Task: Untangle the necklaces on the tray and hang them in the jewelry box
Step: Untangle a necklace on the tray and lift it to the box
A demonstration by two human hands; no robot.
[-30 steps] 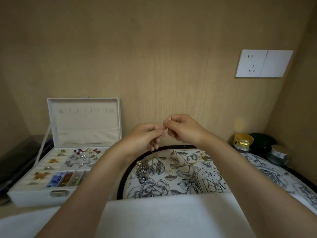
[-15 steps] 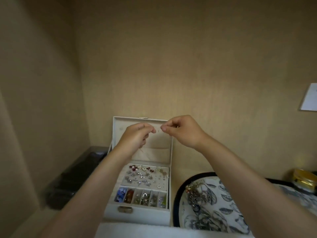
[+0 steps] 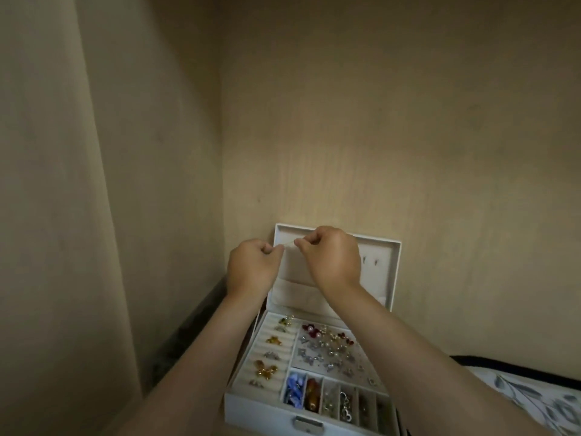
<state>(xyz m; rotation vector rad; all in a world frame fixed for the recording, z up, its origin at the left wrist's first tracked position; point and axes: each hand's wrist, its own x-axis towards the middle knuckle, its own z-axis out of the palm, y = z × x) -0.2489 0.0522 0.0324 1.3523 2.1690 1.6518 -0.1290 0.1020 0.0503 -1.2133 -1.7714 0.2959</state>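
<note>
The white jewelry box (image 3: pixel 251 407) stands open, its lid (image 3: pixel 394 278) upright against the back wall. Both hands are raised in front of the lid's inside. My left hand (image 3: pixel 253 267) and my right hand (image 3: pixel 333 258) each pinch one end of a thin necklace chain (image 3: pixel 288 244), stretched short between their fingertips near the lid's top edge. The rest of the chain is hidden behind my hands. Small hooks (image 3: pixel 369 261) show on the lid to the right of my right hand. The patterned tray (image 3: pixel 534 394) is only partly in view at the lower right.
The box's lower part holds earrings, brooches and beads in several compartments (image 3: pixel 327 347). A dark object (image 3: pixel 191 335) lies left of the box by the side wall. Beige walls close in at the left and back.
Both hands moved with the chain from above the tray leftwards to the box lid and drew slightly apart. The view swung left, so most of the tray left the frame.
</note>
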